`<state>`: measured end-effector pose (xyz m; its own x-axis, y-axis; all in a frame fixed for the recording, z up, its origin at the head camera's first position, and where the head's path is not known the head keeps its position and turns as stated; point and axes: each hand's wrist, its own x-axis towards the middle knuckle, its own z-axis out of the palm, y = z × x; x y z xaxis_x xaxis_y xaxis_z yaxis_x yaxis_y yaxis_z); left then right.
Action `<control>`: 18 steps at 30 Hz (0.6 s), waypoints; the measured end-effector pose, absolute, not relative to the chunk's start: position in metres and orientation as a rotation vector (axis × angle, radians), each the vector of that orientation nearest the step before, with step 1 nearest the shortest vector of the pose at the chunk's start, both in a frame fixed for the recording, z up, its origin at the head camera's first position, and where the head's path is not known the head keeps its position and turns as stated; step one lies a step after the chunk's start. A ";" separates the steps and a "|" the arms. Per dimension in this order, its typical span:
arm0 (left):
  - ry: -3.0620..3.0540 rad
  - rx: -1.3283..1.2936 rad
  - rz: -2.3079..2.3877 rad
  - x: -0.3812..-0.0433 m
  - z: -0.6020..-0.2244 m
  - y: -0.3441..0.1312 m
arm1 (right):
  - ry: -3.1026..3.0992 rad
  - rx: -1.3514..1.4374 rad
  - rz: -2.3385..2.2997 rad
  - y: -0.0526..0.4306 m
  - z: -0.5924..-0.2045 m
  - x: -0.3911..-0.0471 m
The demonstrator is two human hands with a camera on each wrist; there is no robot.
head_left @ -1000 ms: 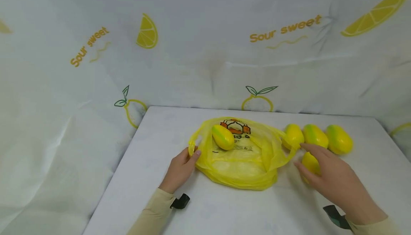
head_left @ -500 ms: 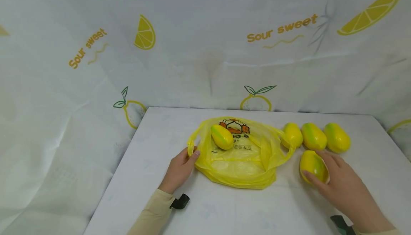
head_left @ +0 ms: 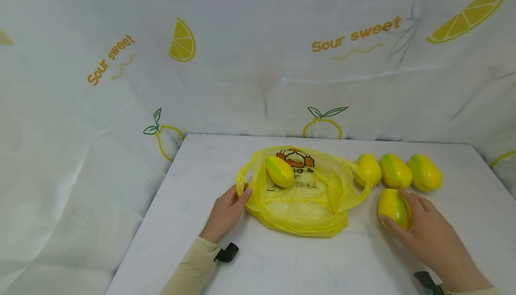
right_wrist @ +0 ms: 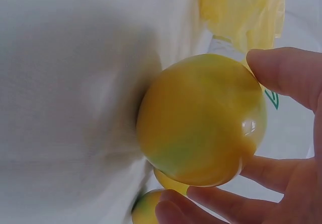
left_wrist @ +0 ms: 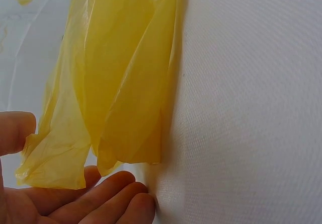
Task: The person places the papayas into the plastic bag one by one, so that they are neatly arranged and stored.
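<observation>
A yellow plastic bag (head_left: 300, 216) lies spread on the table, its mouth open and one yellow mango-like fruit (head_left: 280, 172) in it. At the bag's left handle, my left hand (head_left: 227, 212) pinches the film between thumb and fingers; the left wrist view shows the thumb on one side of the bag (left_wrist: 126, 78). My right hand (head_left: 429, 232) holds another yellow fruit with a green streak (head_left: 393, 207), right of the bag. In the right wrist view, thumb and fingers lie around this fruit (right_wrist: 201, 121), which appears to touch the table.
Three similar yellow fruits stand in a row behind the right hand: a left one (head_left: 367, 169), a middle one (head_left: 395, 172) and a right one (head_left: 425, 173). The bag's right handle (head_left: 364, 192) reaches close to the left one. A lemon-printed cloth (head_left: 258, 62) hangs behind the white table (head_left: 193, 165).
My right hand has moved from above the near fruit down to its right side and now grips it. The left hand and the bag stay in place.
</observation>
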<state>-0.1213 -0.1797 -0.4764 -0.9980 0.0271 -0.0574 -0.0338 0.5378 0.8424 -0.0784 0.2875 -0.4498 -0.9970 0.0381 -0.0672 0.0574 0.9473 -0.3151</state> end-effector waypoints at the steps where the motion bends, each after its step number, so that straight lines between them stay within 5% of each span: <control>1: 2.699 -0.006 1.480 -0.121 -0.476 -0.180 | 3.038 0.080 -0.493 0.288 -0.450 -0.078; 18: 2.702 0.007 1.467 -0.121 -0.478 -0.180 | 2.893 0.154 -0.512 0.285 -0.451 -0.079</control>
<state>-0.1215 -0.1799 -0.4780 -0.9977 0.0358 -0.0568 -0.0282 0.5451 0.8379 -0.0794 0.2852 -0.4515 -0.9747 0.0675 -0.2129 0.1365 0.9346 -0.3285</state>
